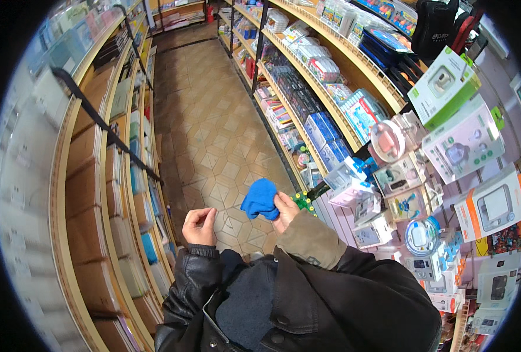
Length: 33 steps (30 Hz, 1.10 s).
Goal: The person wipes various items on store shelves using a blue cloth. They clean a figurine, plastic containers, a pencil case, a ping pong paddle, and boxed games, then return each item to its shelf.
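A folded blue cloth (261,200) hangs from the fingers of my right hand (285,212), above the tiled floor in front of my body. To its left, my left hand (200,225) is raised with the fingers curled and the thumb against the index finger; I cannot tell whether something small is pinched there. The two hands are apart, and the cloth does not touch the left one. A brown cuff covers my right wrist, below a dark jacket sleeve.
Shelves (104,149) with folders and paper goods run along the left. Stationery shelves (326,92) stand at the right. Nearer on the right, boxed earphones and chargers (463,136) hang from a slatted wall panel. A tiled aisle (207,110) lies between, with a red extinguisher-like object at its far end.
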Tool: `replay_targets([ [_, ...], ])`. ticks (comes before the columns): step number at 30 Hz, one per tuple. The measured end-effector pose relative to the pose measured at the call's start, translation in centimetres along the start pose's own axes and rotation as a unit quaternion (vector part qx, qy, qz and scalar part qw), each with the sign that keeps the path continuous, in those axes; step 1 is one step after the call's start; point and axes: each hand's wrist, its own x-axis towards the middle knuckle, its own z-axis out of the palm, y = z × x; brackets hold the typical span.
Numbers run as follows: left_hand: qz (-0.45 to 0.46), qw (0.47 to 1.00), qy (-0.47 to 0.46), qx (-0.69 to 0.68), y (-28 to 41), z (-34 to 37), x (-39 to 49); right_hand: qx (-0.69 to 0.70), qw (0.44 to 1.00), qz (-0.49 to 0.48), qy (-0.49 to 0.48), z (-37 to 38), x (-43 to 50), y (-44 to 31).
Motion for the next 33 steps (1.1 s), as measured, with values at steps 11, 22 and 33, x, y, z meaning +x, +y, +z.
replay_targets([
  [11,0.059,0.985,-0.107,0.124,-3.5,-2.1,21.4,0.100,0.978,-0.177,0.051,10.2,9.9,-2.4],
  [22,-0.046,0.990,-0.102,0.080,-10.8,-0.9,31.6,0.136,0.951,-0.178,0.215,10.2,16.0,0.1],
  [33,-0.078,0.995,-0.017,0.056,-14.0,4.0,40.2,0.149,0.962,-0.109,0.201,10.1,28.0,-4.0],
])
